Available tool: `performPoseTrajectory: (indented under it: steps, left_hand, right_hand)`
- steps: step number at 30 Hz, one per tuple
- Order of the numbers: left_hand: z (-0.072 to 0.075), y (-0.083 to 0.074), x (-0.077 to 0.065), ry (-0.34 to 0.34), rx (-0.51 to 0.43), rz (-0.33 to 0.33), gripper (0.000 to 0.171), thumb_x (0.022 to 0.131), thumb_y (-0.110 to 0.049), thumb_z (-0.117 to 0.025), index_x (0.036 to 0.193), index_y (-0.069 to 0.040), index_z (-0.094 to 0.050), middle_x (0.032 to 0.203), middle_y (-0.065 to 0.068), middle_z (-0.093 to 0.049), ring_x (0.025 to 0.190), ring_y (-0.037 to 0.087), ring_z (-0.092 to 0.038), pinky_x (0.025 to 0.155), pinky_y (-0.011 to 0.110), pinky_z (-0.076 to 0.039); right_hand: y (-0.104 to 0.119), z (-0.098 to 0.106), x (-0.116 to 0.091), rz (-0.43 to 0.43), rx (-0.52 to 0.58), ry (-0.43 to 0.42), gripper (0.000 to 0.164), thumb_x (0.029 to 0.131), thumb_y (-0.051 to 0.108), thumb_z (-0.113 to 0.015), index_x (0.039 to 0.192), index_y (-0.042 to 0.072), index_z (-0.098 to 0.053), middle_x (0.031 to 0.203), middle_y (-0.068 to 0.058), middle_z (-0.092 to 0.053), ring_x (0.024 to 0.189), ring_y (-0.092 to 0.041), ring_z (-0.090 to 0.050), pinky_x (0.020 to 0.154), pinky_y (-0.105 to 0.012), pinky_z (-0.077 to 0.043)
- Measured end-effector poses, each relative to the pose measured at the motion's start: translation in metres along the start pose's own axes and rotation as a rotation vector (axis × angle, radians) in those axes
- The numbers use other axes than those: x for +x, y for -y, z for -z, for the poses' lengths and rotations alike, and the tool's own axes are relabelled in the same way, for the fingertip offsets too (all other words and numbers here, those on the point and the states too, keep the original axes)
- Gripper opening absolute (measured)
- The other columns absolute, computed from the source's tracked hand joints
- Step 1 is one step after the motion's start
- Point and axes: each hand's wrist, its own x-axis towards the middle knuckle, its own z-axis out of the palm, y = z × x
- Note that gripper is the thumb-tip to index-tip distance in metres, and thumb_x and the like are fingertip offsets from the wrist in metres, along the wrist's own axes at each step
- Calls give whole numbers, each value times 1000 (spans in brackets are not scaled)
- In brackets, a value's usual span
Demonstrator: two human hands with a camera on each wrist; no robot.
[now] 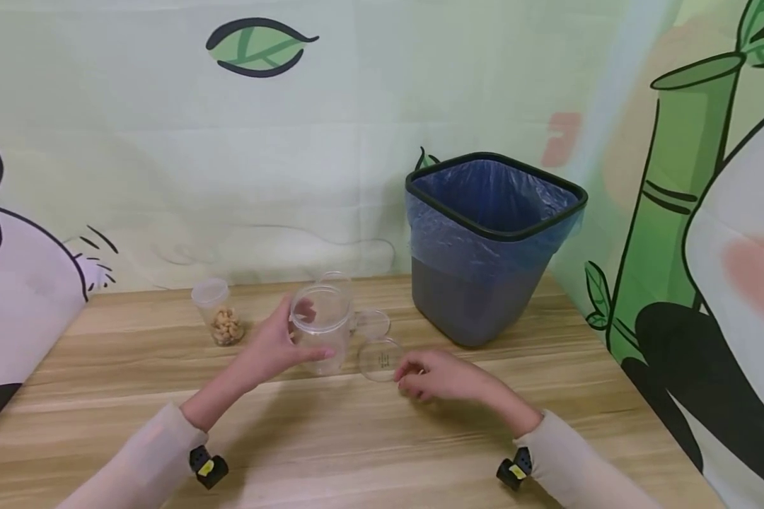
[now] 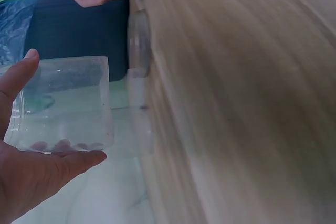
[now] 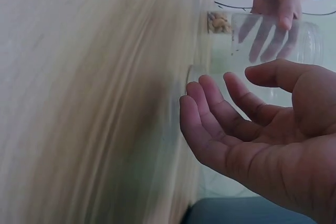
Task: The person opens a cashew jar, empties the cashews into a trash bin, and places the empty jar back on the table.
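My left hand (image 1: pixel 279 344) grips a clear plastic jar (image 2: pixel 68 103) round its side, fingers behind and thumb in front. The jar is upright, its base slightly above the table in the left wrist view, and nothing shows inside it. My right hand (image 1: pixel 442 376) is beside a clear round lid (image 1: pixel 380 359) that lies on the table. Its fingers (image 3: pixel 207 124) are loosely bent with nothing between them; whether they touch the lid I cannot tell. Farther back lies another clear lid (image 1: pixel 373 323). A second clear container (image 1: pixel 336 278) stands partly hidden behind the held jar.
To the left, a small lidded jar (image 1: pixel 211 293) holds light brown nuts (image 1: pixel 226 326). A grey bin (image 1: pixel 467 297) with a blue liner and black rim stands at the back right. Behind the wooden table (image 1: pixel 331 452) hangs a printed cloth (image 1: pixel 165 155).
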Motion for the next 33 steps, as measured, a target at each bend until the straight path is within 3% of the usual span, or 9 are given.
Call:
performPoseTrajectory:
  steps: [7, 14, 33]
  left_hand:
    - [-7, 19, 0, 19, 39, -15, 88, 75, -25, -92, 144, -4, -42, 144, 22, -53, 134, 48, -47, 106, 65, -39]
    - [-11, 24, 2, 55, 10, 46, 93, 78, -23, -90, 150, 3, -36, 147, 25, -51, 133, 50, -47, 102, 61, -44]
    - [-17, 31, 10, 20, 75, 101, 87, 78, -20, -91, 144, 10, -43, 143, 28, -53, 129, 51, -51, 103, 58, -46]
  right_hand:
    - [0, -10, 10, -20, 40, 14, 16, 97, 8, -61, 108, -2, -66, 93, -10, -69, 79, -17, -63, 68, -33, -55]
    - [1, -10, 14, -41, 45, 6, 17, 98, 8, -57, 109, 0, -66, 98, -10, -71, 81, -18, -63, 68, -33, -54]
    - [2, -8, 22, -64, 29, -11, 21, 99, 9, -56, 115, -2, -66, 101, -11, -68, 87, -21, -65, 75, -34, -57]
